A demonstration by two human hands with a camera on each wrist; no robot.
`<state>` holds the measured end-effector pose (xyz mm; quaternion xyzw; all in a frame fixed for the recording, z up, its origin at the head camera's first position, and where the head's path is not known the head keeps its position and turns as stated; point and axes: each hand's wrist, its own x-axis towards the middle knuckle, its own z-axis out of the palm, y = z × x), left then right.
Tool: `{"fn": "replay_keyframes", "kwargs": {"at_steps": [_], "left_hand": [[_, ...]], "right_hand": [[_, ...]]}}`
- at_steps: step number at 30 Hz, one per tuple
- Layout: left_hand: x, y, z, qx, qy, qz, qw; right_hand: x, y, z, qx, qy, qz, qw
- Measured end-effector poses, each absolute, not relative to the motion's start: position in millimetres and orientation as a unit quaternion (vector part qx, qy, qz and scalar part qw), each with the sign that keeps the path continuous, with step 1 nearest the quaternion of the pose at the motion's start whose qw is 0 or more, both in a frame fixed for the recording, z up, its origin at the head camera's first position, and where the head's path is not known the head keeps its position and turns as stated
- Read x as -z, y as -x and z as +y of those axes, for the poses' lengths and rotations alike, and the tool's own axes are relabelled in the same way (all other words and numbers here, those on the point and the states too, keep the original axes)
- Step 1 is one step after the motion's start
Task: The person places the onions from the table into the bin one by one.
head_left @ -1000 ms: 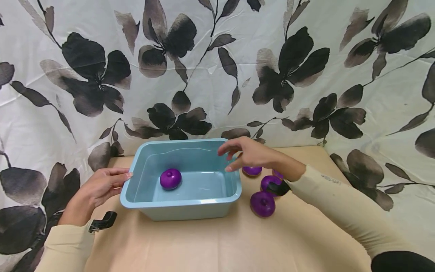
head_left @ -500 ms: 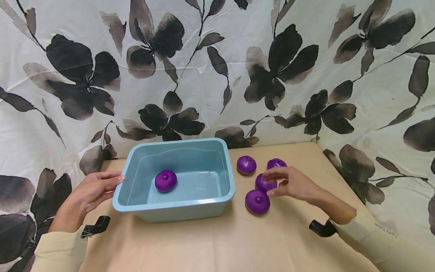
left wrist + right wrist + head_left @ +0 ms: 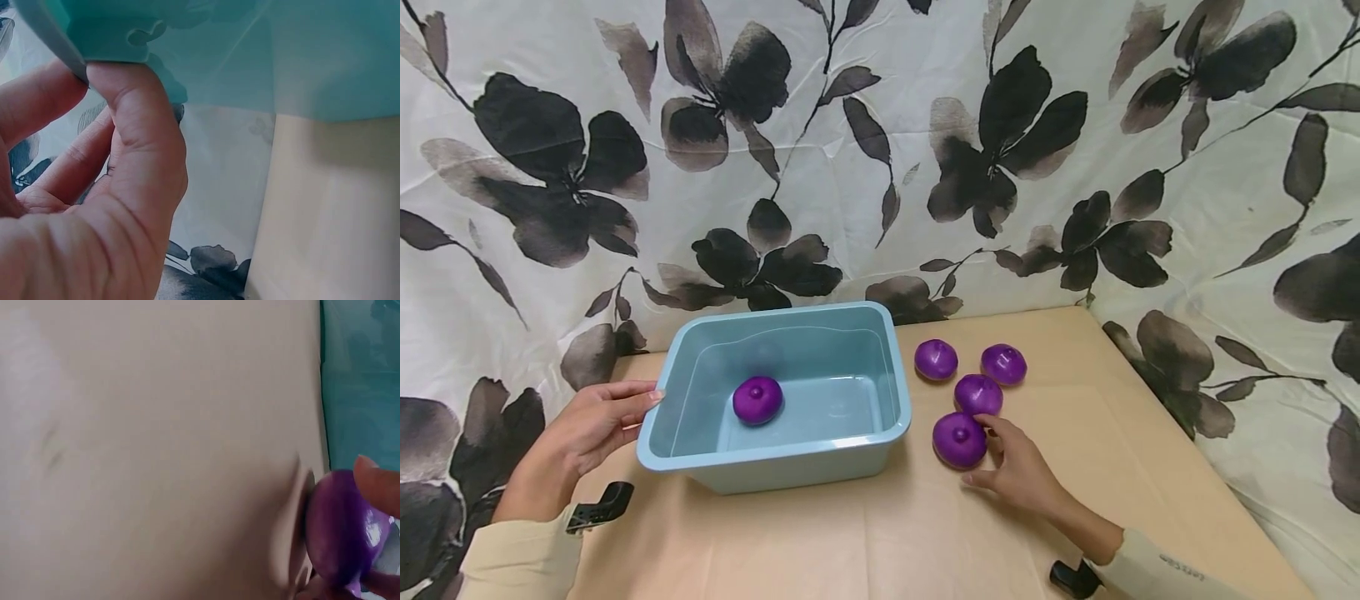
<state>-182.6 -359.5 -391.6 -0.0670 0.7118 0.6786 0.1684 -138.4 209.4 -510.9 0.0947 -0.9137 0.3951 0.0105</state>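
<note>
My left hand (image 3: 587, 425) pinches the left rim of a light blue plastic basin (image 3: 760, 454), thumb on one side and fingers on the other. In the left wrist view the thumb (image 3: 134, 119) presses against the blue wall. One glossy purple onion (image 3: 757, 401) sits inside the basin, left of its middle. To the right of the basin, my right hand (image 3: 1026, 471) has its thumb and fingers curled around the nearest purple onion (image 3: 959, 440). The right wrist view shows this onion (image 3: 340, 528) on its side profile, with the thumb (image 3: 378, 487) over its edge.
Three more purple onions lie behind the one at my right hand: a middle onion (image 3: 978, 394), a back left onion (image 3: 936, 360) and a back right onion (image 3: 1003, 364). A tan cloth (image 3: 880, 542) covers the table. Behind it hangs a floral curtain (image 3: 865, 192).
My right hand has moved from over the basin's right rim, across the onions, down to the nearest one. The left hand keeps its hold on the rim. The head view has shifted slightly right.
</note>
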Motion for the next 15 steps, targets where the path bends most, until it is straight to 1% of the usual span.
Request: {"fn": "replay_keyframes", "kwargs": {"at_steps": [7, 15], "left_hand": [[392, 184, -356, -0.669, 0.069, 0.722, 0.163], [390, 183, -359, -0.672, 0.073, 0.720, 0.158]], "right_hand": [[511, 146, 199, -0.369, -0.064, -0.927, 0.010], [510, 155, 195, -0.341, -0.076, -0.937, 0.020]]}}
